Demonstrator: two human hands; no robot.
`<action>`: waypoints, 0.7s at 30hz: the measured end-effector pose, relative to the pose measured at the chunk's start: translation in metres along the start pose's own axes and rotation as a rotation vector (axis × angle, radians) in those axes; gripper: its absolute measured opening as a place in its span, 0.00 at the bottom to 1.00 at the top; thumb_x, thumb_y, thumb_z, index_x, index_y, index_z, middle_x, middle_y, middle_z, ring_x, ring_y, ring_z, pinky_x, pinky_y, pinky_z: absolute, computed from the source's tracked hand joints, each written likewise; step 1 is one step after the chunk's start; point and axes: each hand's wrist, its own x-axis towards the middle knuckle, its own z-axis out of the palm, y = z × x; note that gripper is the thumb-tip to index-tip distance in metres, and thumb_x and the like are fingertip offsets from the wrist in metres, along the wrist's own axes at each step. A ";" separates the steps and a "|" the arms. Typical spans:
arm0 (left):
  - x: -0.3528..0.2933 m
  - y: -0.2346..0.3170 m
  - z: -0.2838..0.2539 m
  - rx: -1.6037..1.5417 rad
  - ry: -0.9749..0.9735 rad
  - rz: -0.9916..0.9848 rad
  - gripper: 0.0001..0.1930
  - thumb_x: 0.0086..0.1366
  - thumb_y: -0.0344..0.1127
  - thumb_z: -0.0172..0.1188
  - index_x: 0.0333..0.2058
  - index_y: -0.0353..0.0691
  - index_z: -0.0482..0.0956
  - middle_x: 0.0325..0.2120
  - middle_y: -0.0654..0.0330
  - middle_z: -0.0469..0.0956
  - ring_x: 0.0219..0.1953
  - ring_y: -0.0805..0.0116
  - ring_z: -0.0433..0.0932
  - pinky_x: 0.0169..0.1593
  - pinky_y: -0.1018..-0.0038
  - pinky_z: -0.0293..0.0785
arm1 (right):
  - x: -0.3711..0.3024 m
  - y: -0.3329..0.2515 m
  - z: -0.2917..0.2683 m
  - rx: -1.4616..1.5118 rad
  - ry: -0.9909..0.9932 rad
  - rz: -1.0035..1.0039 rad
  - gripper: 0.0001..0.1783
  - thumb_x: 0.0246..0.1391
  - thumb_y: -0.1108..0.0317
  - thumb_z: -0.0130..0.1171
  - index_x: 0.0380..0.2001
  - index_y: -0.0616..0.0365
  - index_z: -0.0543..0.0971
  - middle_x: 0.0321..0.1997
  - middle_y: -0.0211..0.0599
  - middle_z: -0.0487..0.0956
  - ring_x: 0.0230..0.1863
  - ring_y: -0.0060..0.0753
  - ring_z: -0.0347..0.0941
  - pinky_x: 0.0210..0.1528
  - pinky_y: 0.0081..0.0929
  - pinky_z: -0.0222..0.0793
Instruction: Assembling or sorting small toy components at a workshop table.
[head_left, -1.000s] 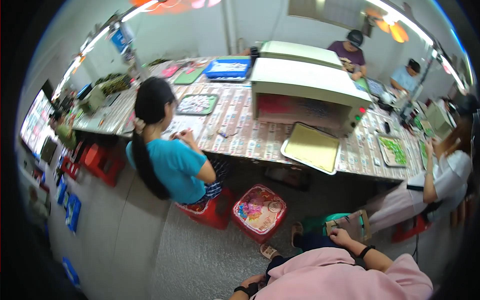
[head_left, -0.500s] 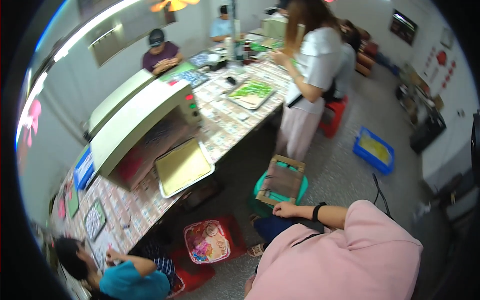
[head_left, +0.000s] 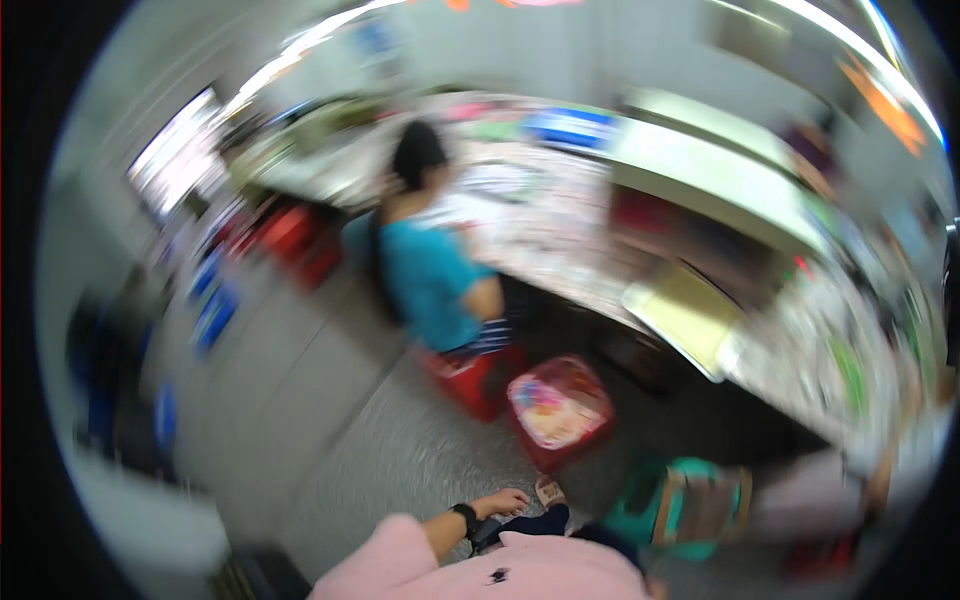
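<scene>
My left hand (head_left: 507, 501) is over my dark-trousered leg, a dark band round its wrist. Its fingers look loosely bent and apart, with nothing visible in them. At the lower edge a small patch of skin (head_left: 655, 588) shows beside my pink shirt, probably my right hand or forearm; no fingers can be made out. Right of my legs, a wooden frame with brownish mesh (head_left: 706, 507) lies on a green stool (head_left: 640, 497), apart from my left hand. Ahead stands a red stool (head_left: 545, 456) with a colourful printed top.
A person in a blue-green top (head_left: 428, 270) sits on a red stool at the long table (head_left: 560, 245). A tray with a yellowish sheet (head_left: 690, 315) juts from under a pale machine (head_left: 715, 180). Blue bins (head_left: 214, 316) stand on the floor at left.
My view has swung left, so table, machine and seated person now appear farther right. The right arm has dropped almost out of view, and my left hand has come into view. The picture is blurrier.
</scene>
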 end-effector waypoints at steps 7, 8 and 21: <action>-0.037 -0.132 0.047 0.206 0.090 0.180 0.13 0.52 0.32 0.53 0.37 0.39 0.75 0.27 0.60 0.74 0.30 0.72 0.71 0.33 0.75 0.68 | 0.061 0.137 0.081 0.087 -0.246 -0.298 0.18 0.52 0.53 0.46 0.33 0.55 0.77 0.33 0.40 0.76 0.35 0.36 0.70 0.37 0.35 0.65; -0.049 -0.153 0.052 0.176 0.174 0.328 0.12 0.51 0.30 0.52 0.36 0.39 0.76 0.26 0.59 0.74 0.30 0.71 0.72 0.32 0.76 0.68 | 0.106 0.200 0.116 0.173 -0.264 -0.269 0.19 0.52 0.53 0.46 0.33 0.56 0.76 0.33 0.40 0.76 0.35 0.35 0.70 0.37 0.35 0.64; -0.192 -0.259 0.040 0.115 0.628 -0.185 0.13 0.47 0.31 0.50 0.30 0.30 0.77 0.31 0.41 0.75 0.37 0.49 0.75 0.39 0.63 0.69 | 0.060 -0.040 0.033 0.393 -0.123 -0.479 0.17 0.50 0.55 0.50 0.20 0.59 0.74 0.17 0.31 0.69 0.19 0.28 0.59 0.21 0.31 0.55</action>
